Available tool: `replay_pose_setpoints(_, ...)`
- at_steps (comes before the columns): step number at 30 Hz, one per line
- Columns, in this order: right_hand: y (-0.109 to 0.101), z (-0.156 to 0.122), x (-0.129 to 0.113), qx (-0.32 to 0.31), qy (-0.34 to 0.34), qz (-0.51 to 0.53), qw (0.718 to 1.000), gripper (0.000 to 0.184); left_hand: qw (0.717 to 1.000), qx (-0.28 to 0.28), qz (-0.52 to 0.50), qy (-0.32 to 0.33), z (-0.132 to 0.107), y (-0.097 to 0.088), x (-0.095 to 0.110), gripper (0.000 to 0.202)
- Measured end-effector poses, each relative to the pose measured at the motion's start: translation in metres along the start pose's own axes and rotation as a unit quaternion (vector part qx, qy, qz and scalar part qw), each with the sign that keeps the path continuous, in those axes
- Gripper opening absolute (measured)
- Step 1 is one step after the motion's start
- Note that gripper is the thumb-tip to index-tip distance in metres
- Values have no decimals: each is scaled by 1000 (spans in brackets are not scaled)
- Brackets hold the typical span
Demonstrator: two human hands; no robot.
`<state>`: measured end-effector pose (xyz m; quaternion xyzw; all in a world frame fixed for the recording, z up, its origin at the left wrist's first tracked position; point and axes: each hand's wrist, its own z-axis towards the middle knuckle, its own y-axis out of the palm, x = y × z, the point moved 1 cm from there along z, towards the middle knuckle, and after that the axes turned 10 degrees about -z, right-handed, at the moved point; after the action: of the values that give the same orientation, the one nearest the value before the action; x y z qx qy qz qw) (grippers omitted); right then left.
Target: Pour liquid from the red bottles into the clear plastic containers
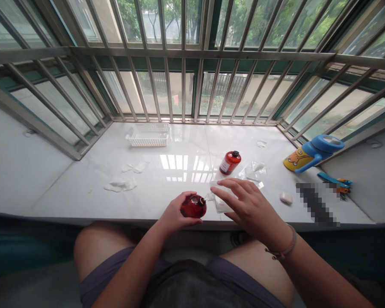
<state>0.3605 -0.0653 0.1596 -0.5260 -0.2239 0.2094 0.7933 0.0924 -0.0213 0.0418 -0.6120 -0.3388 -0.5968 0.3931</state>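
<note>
My left hand (179, 212) is wrapped round a red bottle (192, 208) near the front edge of the white ledge. That bottle leans to the right, its dark neck pointing toward my right hand (245, 199). The fingers of my right hand are stretched out and apart, above a clear plastic packet (222, 204). A small see-through bit lies between the bottle's neck and my right fingertips, too indistinct to name. Behind my right hand stands a second red bottle (230, 163) with a black top and a white label.
A white perforated basket (148, 136) sits at the back left. Crumpled white tissues (120, 185) lie on the left. To the right are a clear packet (256, 170), a small pale block (285, 198), a blue-and-yellow flask (311, 153) and a blue-orange tool (335, 183). Metal bars enclose the ledge.
</note>
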Motion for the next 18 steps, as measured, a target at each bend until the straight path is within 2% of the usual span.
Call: replay_pose_setpoints(18, 1, 2, -1, 37, -22, -27, 999, 73, 1000, 1, 6, 5, -1, -1, -2, 88)
